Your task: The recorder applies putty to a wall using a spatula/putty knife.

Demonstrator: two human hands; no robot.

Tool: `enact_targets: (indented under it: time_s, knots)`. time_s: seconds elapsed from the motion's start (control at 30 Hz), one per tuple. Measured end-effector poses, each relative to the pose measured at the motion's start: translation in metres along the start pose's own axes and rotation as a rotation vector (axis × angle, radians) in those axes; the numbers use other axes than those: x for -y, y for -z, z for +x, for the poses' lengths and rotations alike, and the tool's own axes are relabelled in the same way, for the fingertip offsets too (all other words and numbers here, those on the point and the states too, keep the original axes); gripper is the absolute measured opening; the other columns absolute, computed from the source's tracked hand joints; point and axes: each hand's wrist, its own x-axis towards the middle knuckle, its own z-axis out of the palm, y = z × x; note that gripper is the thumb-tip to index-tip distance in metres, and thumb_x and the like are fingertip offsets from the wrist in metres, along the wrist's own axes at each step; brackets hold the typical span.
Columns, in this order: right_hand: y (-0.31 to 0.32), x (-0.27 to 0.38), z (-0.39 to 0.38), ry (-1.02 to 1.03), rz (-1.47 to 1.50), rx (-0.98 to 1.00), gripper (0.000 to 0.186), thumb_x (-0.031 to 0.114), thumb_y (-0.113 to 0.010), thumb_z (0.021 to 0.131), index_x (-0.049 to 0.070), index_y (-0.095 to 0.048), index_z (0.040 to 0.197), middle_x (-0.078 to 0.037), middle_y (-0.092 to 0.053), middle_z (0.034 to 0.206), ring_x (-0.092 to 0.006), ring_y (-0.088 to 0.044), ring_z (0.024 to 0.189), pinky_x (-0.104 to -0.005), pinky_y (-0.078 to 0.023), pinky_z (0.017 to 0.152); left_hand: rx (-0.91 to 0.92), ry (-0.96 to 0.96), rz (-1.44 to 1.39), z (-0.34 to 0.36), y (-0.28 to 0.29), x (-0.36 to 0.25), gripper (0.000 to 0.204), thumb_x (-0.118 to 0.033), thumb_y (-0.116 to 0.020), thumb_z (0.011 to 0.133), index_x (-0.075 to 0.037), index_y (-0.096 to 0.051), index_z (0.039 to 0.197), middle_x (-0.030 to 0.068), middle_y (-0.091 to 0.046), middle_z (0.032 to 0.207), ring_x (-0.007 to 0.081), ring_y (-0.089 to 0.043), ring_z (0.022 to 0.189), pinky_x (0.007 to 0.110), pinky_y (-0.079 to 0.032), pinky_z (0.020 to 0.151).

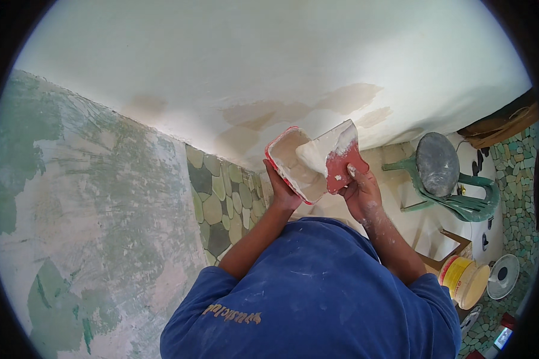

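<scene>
My left hand grips the side of a red-rimmed, box-shaped tub from below and the left. Pale putty coats its inside and lies in its bottom. My right hand is closed on the red back of a wide putty knife, thumb on top. The knife is held tilted over the tub's right side, its broad blade pointing up and away. A thick lump of white putty sits on the blade's left part. White smears mark the red part and my right hand and wrist.
Ahead stands a whitish wall with darker beige patches low down. On the left is a scraped green-and-white wall beside a stone-patterned strip. At right are a green plastic chair, a dark round object and a yellow bucket.
</scene>
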Motion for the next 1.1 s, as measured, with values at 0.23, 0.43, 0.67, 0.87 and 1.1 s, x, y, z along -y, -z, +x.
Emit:
enact_targets:
  time_s: [0.23, 0.43, 0.67, 0.87, 1.1]
  knots:
    - [0.005, -0.003, 0.009, 0.013, 0.012, -0.030, 0.043, 0.020, -0.054, 0.092, 0.005, -0.042, 0.130, -0.009, -0.057, 0.120, -0.0201, -0.059, 0.104, -0.0361, -0.051, 0.084, 0.060, 0.018, 0.140, 0.003, 0.021, -0.024, 0.076, -0.071, -0.034, 0.084, -0.017, -0.036, 0.137, 0.0063, -0.045, 0.133, 0.0275, -0.046, 0.121, 0.052, -0.039, 0.098]
    - [0.028, -0.009, 0.021, 0.082, 0.005, -0.201, 0.029, 0.017, -0.053, 0.092, 0.005, -0.051, 0.119, -0.009, -0.063, 0.107, -0.0200, -0.063, 0.091, -0.0382, -0.054, 0.074, -0.099, 0.086, -0.012, 0.001, 0.053, -0.046, 0.075, -0.073, -0.034, 0.081, -0.022, -0.037, 0.136, 0.0072, -0.046, 0.131, 0.0340, -0.047, 0.118, 0.061, -0.040, 0.094]
    - [0.095, -0.054, 0.098, 0.079, -0.134, -0.353, 0.026, 0.016, -0.053, 0.091, 0.005, -0.053, 0.114, -0.008, -0.064, 0.100, -0.0188, -0.064, 0.081, -0.0359, -0.055, 0.065, -0.149, 0.044, 0.060, -0.032, 0.049, -0.076, 0.074, -0.072, -0.034, 0.083, -0.021, -0.035, 0.137, 0.0042, -0.043, 0.134, 0.0285, -0.045, 0.121, 0.053, -0.040, 0.098]
    - [0.058, -0.080, 0.211, 0.156, -0.077, -0.678, 0.020, 0.009, -0.054, 0.087, 0.005, -0.052, 0.106, -0.008, -0.062, 0.083, -0.0192, -0.063, 0.068, -0.0310, -0.056, 0.052, -0.330, -0.061, 0.090, -0.055, 0.076, -0.086, 0.068, -0.068, -0.041, 0.082, -0.022, -0.040, 0.133, 0.0045, -0.045, 0.131, 0.0317, -0.045, 0.120, 0.062, -0.036, 0.096]
    - [-0.006, -0.067, 0.196, 0.226, 0.013, -0.589, 0.016, 0.010, -0.051, 0.090, 0.004, -0.049, 0.104, -0.008, -0.061, 0.087, -0.0186, -0.062, 0.071, -0.0333, -0.057, 0.056, -0.365, -0.076, 0.180, -0.074, 0.068, -0.086, 0.069, -0.070, -0.041, 0.081, -0.021, -0.042, 0.129, 0.0051, -0.048, 0.127, 0.0324, -0.047, 0.117, 0.062, -0.037, 0.095]
